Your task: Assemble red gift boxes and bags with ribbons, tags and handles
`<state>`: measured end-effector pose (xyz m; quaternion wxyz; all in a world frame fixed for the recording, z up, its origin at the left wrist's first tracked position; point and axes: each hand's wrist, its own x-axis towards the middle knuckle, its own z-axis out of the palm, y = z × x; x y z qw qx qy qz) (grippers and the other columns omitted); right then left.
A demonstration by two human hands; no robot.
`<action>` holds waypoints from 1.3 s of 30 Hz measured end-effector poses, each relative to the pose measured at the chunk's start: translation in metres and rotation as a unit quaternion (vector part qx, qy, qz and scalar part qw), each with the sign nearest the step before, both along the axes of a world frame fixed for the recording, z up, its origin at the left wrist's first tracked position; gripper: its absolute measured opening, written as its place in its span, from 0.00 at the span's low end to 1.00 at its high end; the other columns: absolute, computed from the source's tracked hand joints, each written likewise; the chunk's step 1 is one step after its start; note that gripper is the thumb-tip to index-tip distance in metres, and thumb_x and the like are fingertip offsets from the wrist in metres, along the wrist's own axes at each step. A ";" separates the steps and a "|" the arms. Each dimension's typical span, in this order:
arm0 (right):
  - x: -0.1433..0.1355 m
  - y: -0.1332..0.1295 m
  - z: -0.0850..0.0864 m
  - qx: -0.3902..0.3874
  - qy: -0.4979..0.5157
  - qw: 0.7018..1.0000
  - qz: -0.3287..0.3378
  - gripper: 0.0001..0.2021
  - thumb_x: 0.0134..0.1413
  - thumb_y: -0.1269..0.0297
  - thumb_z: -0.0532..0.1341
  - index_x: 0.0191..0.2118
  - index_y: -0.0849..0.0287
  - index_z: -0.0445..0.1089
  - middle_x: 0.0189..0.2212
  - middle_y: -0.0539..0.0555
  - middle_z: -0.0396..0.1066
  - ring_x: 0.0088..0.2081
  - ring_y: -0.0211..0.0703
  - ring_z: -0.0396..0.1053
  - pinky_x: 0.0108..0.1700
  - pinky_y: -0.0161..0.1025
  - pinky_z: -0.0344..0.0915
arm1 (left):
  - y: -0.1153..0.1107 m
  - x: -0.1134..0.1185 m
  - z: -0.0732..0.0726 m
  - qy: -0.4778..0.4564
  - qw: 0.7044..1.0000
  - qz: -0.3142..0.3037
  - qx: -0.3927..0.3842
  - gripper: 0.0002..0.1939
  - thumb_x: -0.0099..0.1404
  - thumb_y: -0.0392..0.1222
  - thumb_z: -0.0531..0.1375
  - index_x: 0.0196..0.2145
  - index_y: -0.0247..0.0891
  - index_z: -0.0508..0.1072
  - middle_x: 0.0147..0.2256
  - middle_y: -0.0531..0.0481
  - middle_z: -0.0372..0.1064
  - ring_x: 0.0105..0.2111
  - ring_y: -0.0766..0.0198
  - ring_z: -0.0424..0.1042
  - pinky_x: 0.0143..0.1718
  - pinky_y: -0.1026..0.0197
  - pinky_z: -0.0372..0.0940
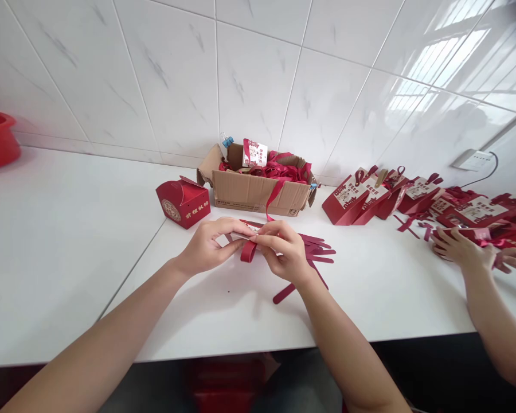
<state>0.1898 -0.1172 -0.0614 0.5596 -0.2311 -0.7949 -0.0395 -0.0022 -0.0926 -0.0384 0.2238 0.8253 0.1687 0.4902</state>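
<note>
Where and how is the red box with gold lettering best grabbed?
Probably by the lower walls of the red box, left hand coming from the near left: those sides are flat, the folded top looks flimsy, and the cardboard box stands close on the right.

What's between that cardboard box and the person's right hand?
A red ribbon hangs over the front of the cardboard box and trails down toward the right hand, as the head view shows.

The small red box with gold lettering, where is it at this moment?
In the head view, the red box with gold lettering stands on the table left of centre, just left of the open cardboard box.
</note>
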 end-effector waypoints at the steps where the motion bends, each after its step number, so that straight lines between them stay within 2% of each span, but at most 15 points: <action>1: 0.000 0.000 0.000 -0.003 0.000 1.000 -0.002 0.14 0.57 0.76 0.56 0.43 0.51 0.72 0.36 0.53 0.67 0.32 0.36 0.70 0.33 0.37 0.72 | 0.000 0.000 0.000 0.002 1.000 0.004 0.010 0.08 0.62 0.32 0.60 0.38 0.38 0.77 0.35 0.46 0.78 0.35 0.62 0.77 0.33 0.63 0.74; 6: -0.002 -0.003 0.000 -0.022 0.000 1.000 -0.014 0.15 0.58 0.76 0.55 0.44 0.51 0.72 0.37 0.54 0.69 0.38 0.40 0.71 0.37 0.39 0.73 | 0.001 -0.002 0.000 0.017 0.998 0.027 0.053 0.09 0.61 0.31 0.60 0.37 0.39 0.78 0.36 0.46 0.78 0.36 0.62 0.77 0.29 0.66 0.73; 11: -0.004 -0.004 0.003 -0.007 0.001 1.000 -0.025 0.12 0.60 0.75 0.55 0.42 0.52 0.72 0.35 0.54 0.71 0.36 0.40 0.72 0.36 0.39 0.73 | 0.001 -0.002 0.001 0.014 0.994 0.018 0.106 0.10 0.61 0.29 0.59 0.38 0.39 0.77 0.36 0.46 0.77 0.37 0.62 0.77 0.36 0.62 0.74; 18: -0.005 -0.004 0.005 0.028 0.005 0.999 -0.021 0.12 0.59 0.76 0.55 0.40 0.53 0.72 0.34 0.53 0.72 0.34 0.39 0.72 0.35 0.39 0.71 | 0.000 -0.002 0.001 0.046 0.993 -0.003 0.106 0.15 0.61 0.26 0.56 0.42 0.40 0.75 0.38 0.46 0.73 0.37 0.62 0.74 0.37 0.62 0.72; 25: -0.006 -0.001 0.000 0.033 0.014 0.999 -0.007 0.13 0.58 0.78 0.55 0.41 0.53 0.72 0.35 0.53 0.70 0.36 0.39 0.71 0.35 0.38 0.71 | 0.000 -0.002 0.003 0.059 0.996 -0.002 0.071 0.12 0.63 0.28 0.56 0.40 0.39 0.76 0.39 0.46 0.72 0.39 0.61 0.74 0.39 0.62 0.72; 29: -0.005 0.000 0.000 0.006 0.024 1.000 0.000 0.13 0.58 0.77 0.56 0.42 0.52 0.71 0.35 0.52 0.69 0.35 0.38 0.71 0.35 0.38 0.71 | -0.001 -0.001 0.001 0.047 0.998 0.010 0.050 0.12 0.63 0.28 0.57 0.39 0.39 0.76 0.40 0.46 0.73 0.40 0.62 0.74 0.40 0.62 0.72; 33: -0.002 -0.002 0.005 -0.035 0.020 0.999 0.017 0.13 0.55 0.76 0.59 0.43 0.53 0.69 0.36 0.53 0.70 0.39 0.41 0.71 0.39 0.41 0.72 | -0.004 0.000 0.001 0.032 0.998 0.044 -0.028 0.08 0.61 0.32 0.61 0.40 0.38 0.73 0.38 0.47 0.73 0.38 0.62 0.75 0.36 0.63 0.72; 35: -0.001 -0.003 0.007 -0.053 0.022 0.998 0.025 0.14 0.53 0.74 0.60 0.45 0.53 0.68 0.38 0.55 0.71 0.40 0.43 0.71 0.40 0.43 0.72 | -0.005 0.000 0.001 0.021 0.996 0.059 -0.071 0.10 0.60 0.34 0.63 0.40 0.38 0.70 0.37 0.48 0.73 0.38 0.62 0.75 0.36 0.62 0.73; 39: 0.001 -0.004 0.009 -0.061 -0.002 0.998 0.025 0.14 0.52 0.73 0.61 0.45 0.54 0.68 0.38 0.55 0.71 0.39 0.44 0.71 0.39 0.43 0.71 | -0.005 -0.001 0.001 0.016 0.994 0.056 -0.092 0.11 0.59 0.37 0.64 0.40 0.38 0.67 0.37 0.49 0.72 0.39 0.62 0.75 0.39 0.61 0.73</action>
